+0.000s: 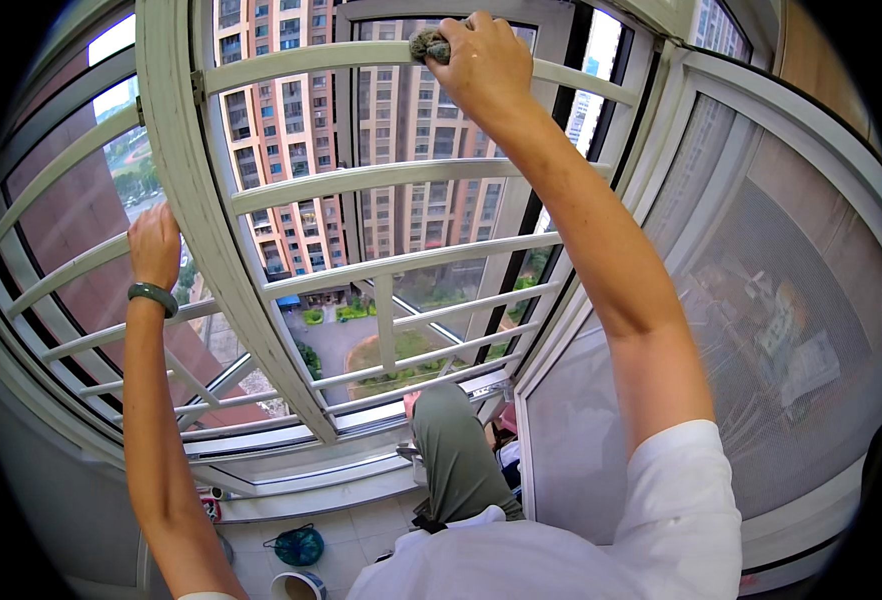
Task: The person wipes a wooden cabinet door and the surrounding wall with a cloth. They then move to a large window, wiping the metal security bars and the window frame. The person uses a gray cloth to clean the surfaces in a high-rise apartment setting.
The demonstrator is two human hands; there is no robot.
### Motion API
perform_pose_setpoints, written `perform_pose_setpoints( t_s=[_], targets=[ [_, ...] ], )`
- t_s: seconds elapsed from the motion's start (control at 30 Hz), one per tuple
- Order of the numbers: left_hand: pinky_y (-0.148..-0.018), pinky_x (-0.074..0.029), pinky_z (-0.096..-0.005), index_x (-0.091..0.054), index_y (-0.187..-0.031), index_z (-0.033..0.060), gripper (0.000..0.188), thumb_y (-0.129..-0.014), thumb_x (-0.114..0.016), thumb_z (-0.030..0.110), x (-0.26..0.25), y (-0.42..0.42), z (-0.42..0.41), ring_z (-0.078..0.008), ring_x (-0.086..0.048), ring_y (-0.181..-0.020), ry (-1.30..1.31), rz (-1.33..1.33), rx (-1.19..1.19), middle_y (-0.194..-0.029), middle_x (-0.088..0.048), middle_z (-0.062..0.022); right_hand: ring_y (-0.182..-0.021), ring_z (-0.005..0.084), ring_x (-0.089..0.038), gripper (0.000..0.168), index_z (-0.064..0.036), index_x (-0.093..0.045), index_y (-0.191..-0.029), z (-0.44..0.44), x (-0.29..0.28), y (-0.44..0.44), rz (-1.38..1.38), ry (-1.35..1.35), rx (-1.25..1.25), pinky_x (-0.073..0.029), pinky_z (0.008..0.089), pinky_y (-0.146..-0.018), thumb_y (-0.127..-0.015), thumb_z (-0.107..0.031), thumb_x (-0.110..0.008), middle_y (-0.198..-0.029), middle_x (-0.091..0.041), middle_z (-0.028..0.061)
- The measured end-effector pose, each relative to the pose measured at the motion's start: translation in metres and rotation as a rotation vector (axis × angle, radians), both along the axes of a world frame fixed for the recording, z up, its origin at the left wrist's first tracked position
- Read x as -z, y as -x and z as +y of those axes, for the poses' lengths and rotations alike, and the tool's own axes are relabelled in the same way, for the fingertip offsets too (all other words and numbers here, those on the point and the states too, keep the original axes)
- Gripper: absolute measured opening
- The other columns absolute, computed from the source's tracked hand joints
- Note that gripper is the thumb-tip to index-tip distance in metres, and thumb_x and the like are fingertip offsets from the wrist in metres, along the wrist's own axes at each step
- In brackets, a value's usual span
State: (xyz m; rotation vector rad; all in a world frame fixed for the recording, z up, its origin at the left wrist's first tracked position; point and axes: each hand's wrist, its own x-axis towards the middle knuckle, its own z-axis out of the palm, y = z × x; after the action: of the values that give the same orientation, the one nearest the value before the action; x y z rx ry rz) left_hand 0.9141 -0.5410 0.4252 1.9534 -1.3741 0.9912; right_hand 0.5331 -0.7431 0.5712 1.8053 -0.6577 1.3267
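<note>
My right hand [489,64] is raised to the top crossbar [313,64] of a white metal window grille, closed around a dark grey cloth [431,46] that touches the bar. At the left, my left hand [154,234] rests at a crossbar of the neighbouring grille panel [80,274], beside the thick white upright post [178,187]. Its fingers are mostly hidden, so its grip is unclear. A dark green bangle [153,297] circles my left wrist. Below the right arm, my bent knee in grey-green trousers [452,450] is close to the window ledge.
Beyond the bars stand tall apartment buildings [426,150], with ground far below. A framed screen panel [771,337] stands at the right. On the tiled floor are a white bucket [298,586] and a teal netted item [299,545]. A sill [336,493] runs below the grille.
</note>
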Motion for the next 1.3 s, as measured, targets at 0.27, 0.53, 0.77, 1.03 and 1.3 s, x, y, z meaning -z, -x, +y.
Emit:
perform_pose_setpoints(
  t_s=[0.27, 0.53, 0.77, 1.03, 1.3],
  targets=[
    [-0.087, -0.036, -0.0438, -0.059, -0.098, 0.0026, 0.039, -0.097, -0.027, 0.025, -0.003, 0.005, 0.001, -0.0322, -0.052, -0.094, 0.003, 0.06, 0.01, -0.097, -0.059, -0.0142, -0.09, 0.0272, -0.058, 0.028, -0.017, -0.065, -0.099, -0.015, -0.008, 0.039, 0.002, -0.11, 0.081, -0.049, 0.0397, -0.072, -0.077, -0.034, -0.068, -0.092, -0.058, 0.0072],
    [-0.086, -0.037, -0.0431, -0.059, -0.099, 0.003, 0.036, -0.096, -0.03, 0.024, -0.003, 0.002, 0.001, -0.0306, -0.053, -0.093, -0.012, 0.013, 0.027, -0.094, -0.06, -0.013, -0.09, 0.0273, -0.058, 0.03, -0.017, -0.064, -0.101, 0.033, -0.011, -0.036, 0.096, -0.028, -0.033, -0.049, 0.0413, -0.071, -0.076, -0.032, -0.07, -0.09, -0.058, 0.0074],
    [-0.085, -0.037, -0.0427, -0.058, -0.095, 0.0052, 0.032, -0.095, -0.03, 0.021, -0.006, 0.014, 0.004, -0.0293, -0.053, -0.091, 0.005, -0.052, 0.073, -0.089, -0.058, -0.011, -0.089, 0.0279, -0.057, 0.029, -0.017, -0.064, -0.1, -0.004, -0.013, 0.026, 0.033, -0.145, 0.03, -0.048, 0.0418, -0.073, -0.075, -0.031, -0.07, -0.091, -0.058, 0.0071],
    [-0.087, -0.035, -0.0411, -0.058, -0.094, 0.0068, 0.033, -0.095, -0.03, 0.023, -0.01, 0.03, 0.002, -0.0276, -0.053, -0.091, -0.012, 0.004, 0.035, -0.088, -0.058, -0.0092, -0.087, 0.0271, -0.059, 0.027, -0.016, -0.065, -0.094, 0.051, -0.019, -0.072, 0.199, 0.122, -0.11, -0.047, 0.0403, -0.071, -0.071, -0.026, -0.075, -0.088, -0.06, 0.0076],
    [-0.087, -0.037, -0.0402, -0.058, -0.091, 0.008, 0.032, -0.094, -0.03, 0.022, -0.009, 0.027, 0.003, -0.0258, -0.055, -0.091, -0.02, -0.048, -0.031, -0.089, -0.06, -0.0075, -0.086, 0.0265, -0.059, 0.023, -0.015, -0.064, -0.089, 0.072, -0.021, -0.096, 0.227, 0.056, -0.147, -0.047, 0.0409, -0.07, -0.07, -0.022, -0.074, -0.088, -0.059, 0.0068]
  ],
)
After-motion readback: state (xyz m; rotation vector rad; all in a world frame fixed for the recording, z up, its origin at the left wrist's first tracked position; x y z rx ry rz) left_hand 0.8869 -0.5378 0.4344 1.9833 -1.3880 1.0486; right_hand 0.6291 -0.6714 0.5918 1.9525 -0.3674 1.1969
